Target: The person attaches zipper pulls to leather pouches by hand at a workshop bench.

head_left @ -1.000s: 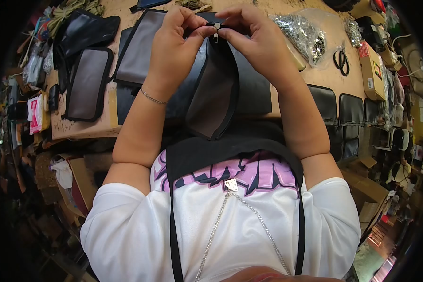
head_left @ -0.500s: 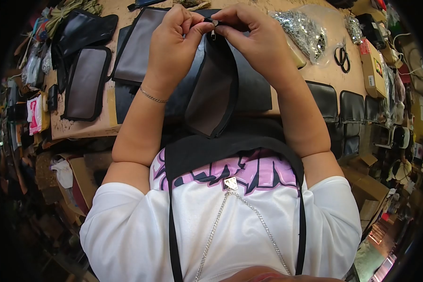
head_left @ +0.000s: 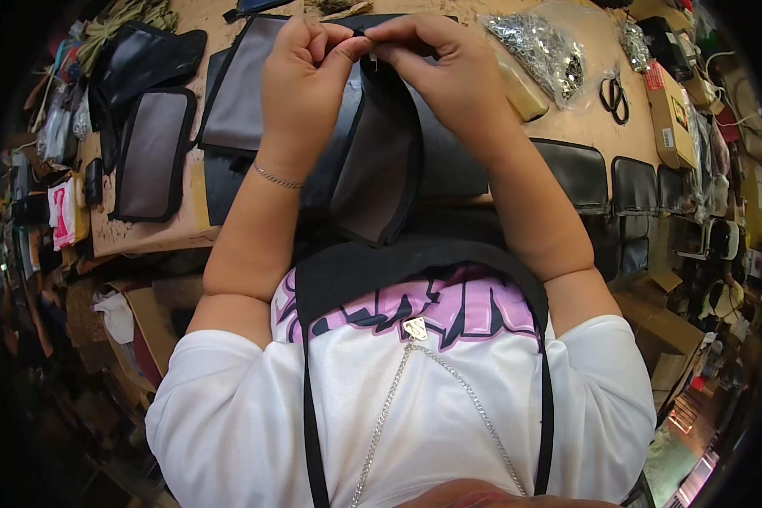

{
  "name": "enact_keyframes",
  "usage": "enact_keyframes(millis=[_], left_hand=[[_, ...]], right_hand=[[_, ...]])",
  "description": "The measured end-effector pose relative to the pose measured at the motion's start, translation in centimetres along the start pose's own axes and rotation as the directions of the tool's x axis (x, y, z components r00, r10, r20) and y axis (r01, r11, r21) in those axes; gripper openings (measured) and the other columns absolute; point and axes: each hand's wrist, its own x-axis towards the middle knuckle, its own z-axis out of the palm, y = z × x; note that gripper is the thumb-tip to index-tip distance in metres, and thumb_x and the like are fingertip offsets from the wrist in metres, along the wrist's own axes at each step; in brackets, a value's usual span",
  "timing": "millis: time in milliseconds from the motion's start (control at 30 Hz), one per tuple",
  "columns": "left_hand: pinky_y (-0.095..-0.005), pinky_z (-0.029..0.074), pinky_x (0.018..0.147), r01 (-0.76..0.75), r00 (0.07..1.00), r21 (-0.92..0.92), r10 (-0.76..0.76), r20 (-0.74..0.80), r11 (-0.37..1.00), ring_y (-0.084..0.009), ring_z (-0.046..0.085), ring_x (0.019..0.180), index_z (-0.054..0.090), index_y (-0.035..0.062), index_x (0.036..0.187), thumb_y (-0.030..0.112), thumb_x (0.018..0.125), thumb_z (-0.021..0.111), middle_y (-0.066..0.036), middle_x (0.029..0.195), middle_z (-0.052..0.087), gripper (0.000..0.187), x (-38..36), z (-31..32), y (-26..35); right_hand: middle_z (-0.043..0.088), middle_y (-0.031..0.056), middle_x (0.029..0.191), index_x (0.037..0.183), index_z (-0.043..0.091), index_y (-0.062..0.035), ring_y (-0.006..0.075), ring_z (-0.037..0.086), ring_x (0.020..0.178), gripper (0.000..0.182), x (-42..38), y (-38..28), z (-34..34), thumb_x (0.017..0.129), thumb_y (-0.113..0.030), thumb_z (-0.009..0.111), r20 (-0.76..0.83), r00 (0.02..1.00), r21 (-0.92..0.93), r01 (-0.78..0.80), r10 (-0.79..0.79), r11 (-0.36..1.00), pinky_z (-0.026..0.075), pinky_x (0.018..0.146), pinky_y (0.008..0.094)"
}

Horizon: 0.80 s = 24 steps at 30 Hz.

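A brown piece with black edging (head_left: 372,169) hangs over the table's near edge from my fingers, its upper end pinched between both hands. My left hand (head_left: 313,76) grips that end with thumb and curled fingers. Close against it, my right hand (head_left: 440,72) pinches the same end with thumb and forefinger. A small metal zipper pull (head_left: 373,63) shows just under the fingertips, partly hidden. Behind the hands lie a grey panel with black edging (head_left: 244,93) and a black sheet (head_left: 453,157).
A brown, black-edged pouch (head_left: 154,152) and a shiny black piece (head_left: 148,63) lie left. Rightward are a plastic bag of metal parts (head_left: 542,51), black scissors (head_left: 615,100), a cardboard box (head_left: 670,118) and black pouches (head_left: 571,173) along the table edge (head_left: 152,244).
Both hands have drawn closer together at the piece's upper end and moved slightly left. The zipper pull is now more covered by the fingers.
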Motion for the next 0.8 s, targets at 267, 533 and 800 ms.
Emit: enact_keyframes(millis=[267, 533, 800], left_hand=[[-0.0226, 0.050, 0.089, -0.014, 0.993, 0.048, 0.008, 0.114, 0.999, -0.0096, 0.064, 0.099, 0.063, 0.0005, 0.116, -0.006, 0.091, 0.068, -0.003, 0.103, 0.067, 0.026, -0.3, -1.8, 1.6], [-0.0224, 0.051, 0.086, -0.030, 0.991, -0.026, 0.033, 0.128, 0.999, -0.0098, 0.066, 0.097, 0.070, 0.0005, 0.118, -0.001, 0.094, 0.067, -0.003, 0.105, 0.071, 0.025, -0.6, -1.6, 1.6], [-0.0222, 0.050, 0.089, -0.061, 0.984, 0.007, 0.059, 0.169, 0.998, -0.0098, 0.065, 0.098, 0.070, -0.0009, 0.117, -0.006, 0.094, 0.061, -0.004, 0.106, 0.071, 0.025, -0.3, -1.7, 1.6]], right_hand=[[0.066, 0.0036, 0.093, 0.107, 0.061, -0.0026, 0.0099, 0.064, 0.087, 0.023, -0.5, -0.8, 1.1, 0.087, 0.002, 0.072, -0.082, 0.982, 0.051, -0.165, 0.169, 0.985, 0.053, 0.080, 0.0250], [0.062, 0.0029, 0.099, 0.111, 0.054, -0.0043, 0.0096, 0.063, 0.092, 0.025, -0.4, -0.7, 1.0, 0.091, 0.002, 0.068, 0.043, 0.983, 0.260, -0.184, 0.179, 0.948, 0.051, 0.084, 0.0241], [0.055, 0.0017, 0.096, 0.103, 0.047, -0.0062, 0.0089, 0.055, 0.088, 0.022, 0.3, -1.3, -0.5, 0.091, 0.001, 0.065, 0.169, 0.967, 0.198, -0.223, 0.191, 0.955, 0.047, 0.082, 0.0245]])
